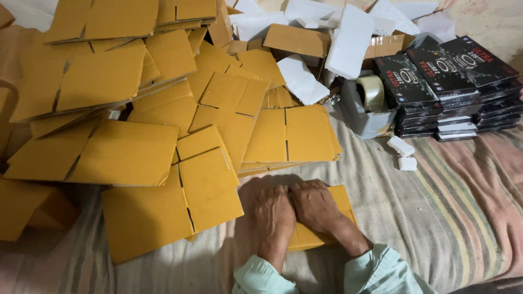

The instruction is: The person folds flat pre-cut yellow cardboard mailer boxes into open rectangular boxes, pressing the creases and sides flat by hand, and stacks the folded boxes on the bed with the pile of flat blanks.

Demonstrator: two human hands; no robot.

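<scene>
My left hand (272, 215) and my right hand (315, 206) lie side by side, palms down, pressing on a small flat yellow-brown cardboard piece (342, 202) that rests on the striped cloth (436, 207). The fingers of both hands point away from me, and most of the cardboard is hidden under them. Pale green sleeves cover both wrists. Just left of my hands lies a flattened cardboard box (180, 201) with cut flaps.
A big heap of flattened cardboard boxes (136, 98) fills the left and middle. White foam sheets (348, 32) lie at the back. A grey tape dispenser (368, 103) stands beside stacks of black flat boxes (441, 81). Two small white blocks (403, 152) lie on the cloth.
</scene>
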